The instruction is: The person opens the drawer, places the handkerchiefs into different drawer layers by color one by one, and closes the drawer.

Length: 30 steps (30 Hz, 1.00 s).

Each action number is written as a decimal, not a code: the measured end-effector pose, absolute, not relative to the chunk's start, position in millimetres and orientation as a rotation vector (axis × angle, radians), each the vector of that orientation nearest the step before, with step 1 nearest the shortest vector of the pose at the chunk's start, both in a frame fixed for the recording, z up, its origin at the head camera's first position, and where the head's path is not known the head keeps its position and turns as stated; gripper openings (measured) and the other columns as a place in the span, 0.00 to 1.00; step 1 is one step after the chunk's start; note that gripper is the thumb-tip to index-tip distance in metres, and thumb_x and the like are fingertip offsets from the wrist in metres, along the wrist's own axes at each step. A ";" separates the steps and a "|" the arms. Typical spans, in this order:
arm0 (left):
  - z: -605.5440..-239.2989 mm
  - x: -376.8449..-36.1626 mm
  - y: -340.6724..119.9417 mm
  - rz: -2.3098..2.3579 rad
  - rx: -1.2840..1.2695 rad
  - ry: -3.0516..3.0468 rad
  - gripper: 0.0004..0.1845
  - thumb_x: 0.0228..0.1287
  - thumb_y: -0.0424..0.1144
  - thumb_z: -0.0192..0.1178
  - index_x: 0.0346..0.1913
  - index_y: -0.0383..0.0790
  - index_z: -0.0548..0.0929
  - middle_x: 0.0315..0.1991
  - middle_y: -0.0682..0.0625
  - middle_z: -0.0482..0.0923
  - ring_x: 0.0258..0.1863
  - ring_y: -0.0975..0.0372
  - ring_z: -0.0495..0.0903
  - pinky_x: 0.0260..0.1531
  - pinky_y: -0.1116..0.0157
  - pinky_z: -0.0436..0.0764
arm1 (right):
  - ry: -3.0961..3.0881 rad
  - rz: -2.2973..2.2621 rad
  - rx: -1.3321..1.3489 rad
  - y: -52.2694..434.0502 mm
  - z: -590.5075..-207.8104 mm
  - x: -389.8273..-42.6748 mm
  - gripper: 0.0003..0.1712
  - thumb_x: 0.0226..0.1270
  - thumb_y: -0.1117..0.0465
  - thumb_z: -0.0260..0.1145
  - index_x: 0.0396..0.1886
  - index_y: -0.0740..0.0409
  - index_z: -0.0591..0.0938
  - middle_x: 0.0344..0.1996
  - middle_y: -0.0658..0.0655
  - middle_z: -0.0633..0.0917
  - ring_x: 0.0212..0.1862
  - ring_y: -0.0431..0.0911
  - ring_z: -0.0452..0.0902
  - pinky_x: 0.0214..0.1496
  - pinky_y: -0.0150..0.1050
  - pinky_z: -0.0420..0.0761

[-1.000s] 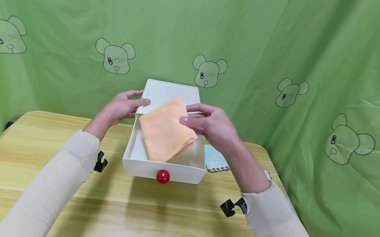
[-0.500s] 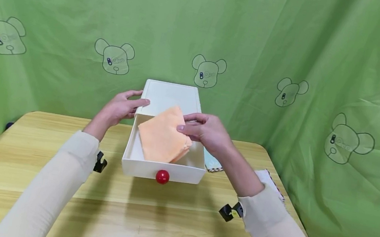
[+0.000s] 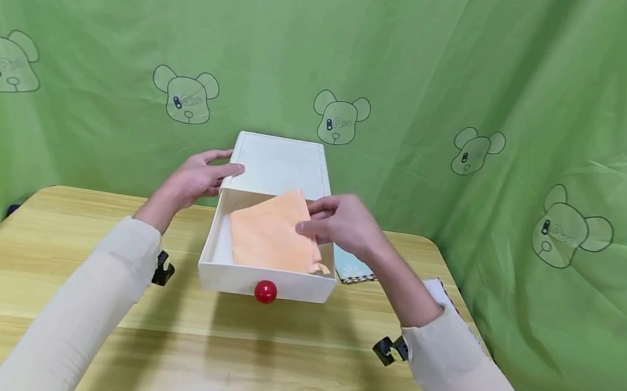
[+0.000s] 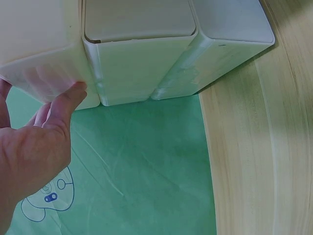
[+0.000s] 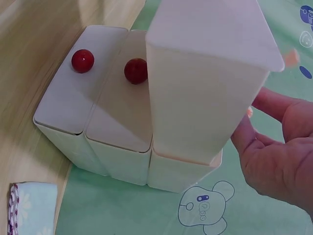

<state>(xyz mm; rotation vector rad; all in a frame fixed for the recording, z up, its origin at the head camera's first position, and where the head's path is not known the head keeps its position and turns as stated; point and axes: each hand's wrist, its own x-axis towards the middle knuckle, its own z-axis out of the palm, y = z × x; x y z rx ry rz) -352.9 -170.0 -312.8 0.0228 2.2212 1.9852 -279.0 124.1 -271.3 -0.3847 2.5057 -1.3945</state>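
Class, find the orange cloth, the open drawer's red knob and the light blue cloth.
Orange cloth (image 3: 270,235), head view: broad face.
Red knob (image 3: 265,292), head view: rounded front.
Light blue cloth (image 5: 36,207), right wrist view: flowered face.

orange cloth (image 3: 271,233) partly hidden, left sleeve (image 3: 81,303) cropped

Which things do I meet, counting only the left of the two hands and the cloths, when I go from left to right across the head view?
The left hand → the folded orange cloth → the light-blue cloth with a patterned edge → the white cloth with a dark edge.
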 end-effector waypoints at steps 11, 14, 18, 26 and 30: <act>-312.4 -351.7 -170.7 1.986 0.025 2.217 0.44 0.68 0.47 0.67 0.81 0.51 0.55 0.42 0.53 0.82 0.36 0.67 0.81 0.34 0.75 0.82 | 2.475 -1.213 -0.397 124.3 -267.5 -277.8 0.11 0.64 0.65 0.71 0.44 0.67 0.85 0.35 0.61 0.89 0.32 0.47 0.87 0.42 0.40 0.90; -312.4 -352.4 -170.1 1.988 0.033 2.215 0.44 0.68 0.47 0.67 0.81 0.51 0.54 0.45 0.52 0.81 0.39 0.66 0.82 0.38 0.73 0.84 | 2.495 -1.209 -0.378 122.9 -268.1 -278.1 0.11 0.64 0.64 0.71 0.43 0.66 0.85 0.34 0.60 0.89 0.31 0.45 0.87 0.43 0.39 0.89; -312.7 -352.8 -169.6 1.983 0.038 2.217 0.44 0.69 0.47 0.66 0.81 0.50 0.54 0.46 0.51 0.81 0.40 0.66 0.82 0.40 0.72 0.84 | 2.486 -1.253 -0.344 119.5 -269.5 -277.8 0.12 0.64 0.64 0.72 0.44 0.66 0.85 0.35 0.60 0.90 0.30 0.45 0.87 0.44 0.38 0.89; -312.3 -352.6 -170.1 1.976 0.042 2.215 0.45 0.68 0.47 0.67 0.81 0.52 0.54 0.44 0.53 0.81 0.38 0.67 0.81 0.36 0.74 0.82 | 2.477 -1.318 -0.327 109.9 -274.8 -278.2 0.10 0.64 0.65 0.71 0.42 0.66 0.86 0.35 0.59 0.88 0.30 0.44 0.86 0.44 0.39 0.90; -311.2 -352.4 -170.0 1.964 0.044 2.222 0.45 0.68 0.48 0.67 0.81 0.52 0.54 0.45 0.52 0.81 0.40 0.66 0.81 0.40 0.72 0.84 | 2.477 -1.353 -0.307 105.2 -276.7 -278.7 0.11 0.64 0.66 0.71 0.45 0.66 0.86 0.36 0.59 0.88 0.32 0.44 0.86 0.43 0.38 0.89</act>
